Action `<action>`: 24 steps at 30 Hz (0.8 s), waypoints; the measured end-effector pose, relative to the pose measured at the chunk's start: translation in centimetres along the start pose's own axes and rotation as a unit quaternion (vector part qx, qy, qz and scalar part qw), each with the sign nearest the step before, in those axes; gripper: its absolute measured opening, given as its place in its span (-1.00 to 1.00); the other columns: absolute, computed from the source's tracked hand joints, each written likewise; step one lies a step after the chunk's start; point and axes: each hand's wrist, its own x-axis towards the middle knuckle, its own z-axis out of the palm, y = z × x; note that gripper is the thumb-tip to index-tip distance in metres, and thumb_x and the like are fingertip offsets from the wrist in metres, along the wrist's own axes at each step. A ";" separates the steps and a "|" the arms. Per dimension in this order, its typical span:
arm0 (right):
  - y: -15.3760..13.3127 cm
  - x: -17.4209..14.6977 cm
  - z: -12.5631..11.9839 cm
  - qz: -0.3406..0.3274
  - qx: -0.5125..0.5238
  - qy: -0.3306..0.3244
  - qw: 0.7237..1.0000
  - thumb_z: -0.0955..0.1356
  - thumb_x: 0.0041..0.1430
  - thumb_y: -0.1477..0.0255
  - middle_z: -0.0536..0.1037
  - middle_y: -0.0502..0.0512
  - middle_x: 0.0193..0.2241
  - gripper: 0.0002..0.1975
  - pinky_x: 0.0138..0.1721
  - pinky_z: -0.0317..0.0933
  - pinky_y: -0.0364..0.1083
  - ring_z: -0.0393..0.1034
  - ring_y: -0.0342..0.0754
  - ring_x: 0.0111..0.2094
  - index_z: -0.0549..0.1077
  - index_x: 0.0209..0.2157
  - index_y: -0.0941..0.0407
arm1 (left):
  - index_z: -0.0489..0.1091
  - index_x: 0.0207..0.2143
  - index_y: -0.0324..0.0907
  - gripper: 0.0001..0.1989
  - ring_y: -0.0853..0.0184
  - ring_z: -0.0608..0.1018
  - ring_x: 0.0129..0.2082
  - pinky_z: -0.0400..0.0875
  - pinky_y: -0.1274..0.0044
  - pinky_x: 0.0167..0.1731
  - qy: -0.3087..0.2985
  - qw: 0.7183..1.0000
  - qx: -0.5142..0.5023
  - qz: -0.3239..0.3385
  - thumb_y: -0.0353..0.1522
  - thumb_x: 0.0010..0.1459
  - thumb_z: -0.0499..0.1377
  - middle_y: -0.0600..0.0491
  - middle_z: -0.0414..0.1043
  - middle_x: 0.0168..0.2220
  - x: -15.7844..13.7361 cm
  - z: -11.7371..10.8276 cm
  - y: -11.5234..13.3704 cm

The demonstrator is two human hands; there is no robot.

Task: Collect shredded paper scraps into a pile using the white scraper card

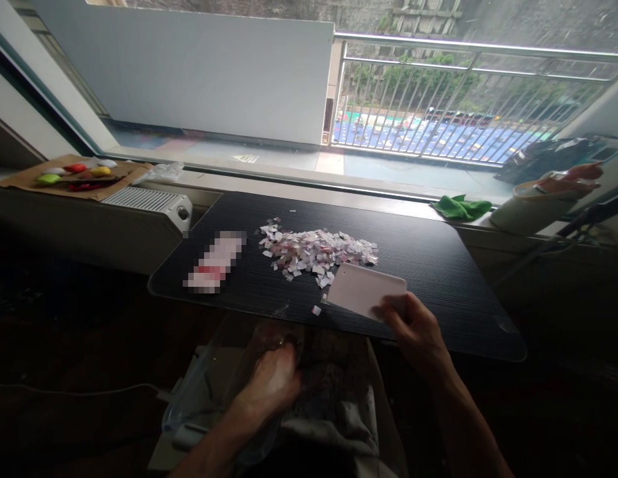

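Note:
My right hand [413,325] grips a flat white plastic scraper [366,289] by its right end, thumb on top. A small hole shows near the scraper's far left corner. Its left edge is next to a spread heap of small white and pinkish paper pieces [316,251] on the dark tabletop [418,245]. One loose piece [316,310] lies close to the near table edge. Below that edge, my left hand [276,375] is closed at a clear plastic container [209,385] over my lap. The fingertips are in shadow.
A blurred-out strip [216,262] lies on the table's left side. Behind stand a radiator [152,206], a board with colourful items [64,176], a green cloth [461,208] and a pale bin [522,206]. A white cable [79,390] runs at lower left.

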 end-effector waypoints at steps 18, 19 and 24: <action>0.3 -0.5 2.2 0.011 0.033 -0.072 0.997 0.30 0.00 0.33 0.43 0.00 -0.49 -0.85 -0.43 0.18 -0.15 0.27 -0.11 -0.48 0.37 -0.40 0.12 | 0.15 -0.01 -0.39 -0.53 0.07 0.52 -0.26 0.34 0.37 -0.29 0.027 0.999 0.021 0.028 -0.50 -0.03 -0.06 -0.24 0.47 -0.32 -0.8 1.0 1.0; 0.3 -0.6 2.3 0.008 0.031 -0.071 0.997 0.30 0.00 0.33 0.43 0.00 -0.50 -0.86 -0.43 0.18 -0.15 0.27 -0.11 -0.47 0.36 -0.41 0.12 | 0.16 -0.01 -0.39 -0.53 0.07 0.52 -0.26 0.34 0.38 -0.29 0.028 0.999 0.023 0.027 -0.50 -0.03 -0.06 -0.24 0.47 -0.32 -0.9 1.0 1.1; -0.2 -0.5 2.6 -0.010 0.026 -0.066 0.997 0.30 0.00 0.34 0.42 -0.01 -0.51 -0.87 -0.42 0.18 -0.14 0.28 -0.11 -0.47 0.35 -0.43 0.12 | 0.17 -0.03 -0.36 -0.55 0.10 0.52 -0.25 0.33 0.40 -0.28 0.030 0.999 0.020 0.018 -0.52 -0.05 -0.05 -0.22 0.47 -0.31 -1.0 1.2 1.1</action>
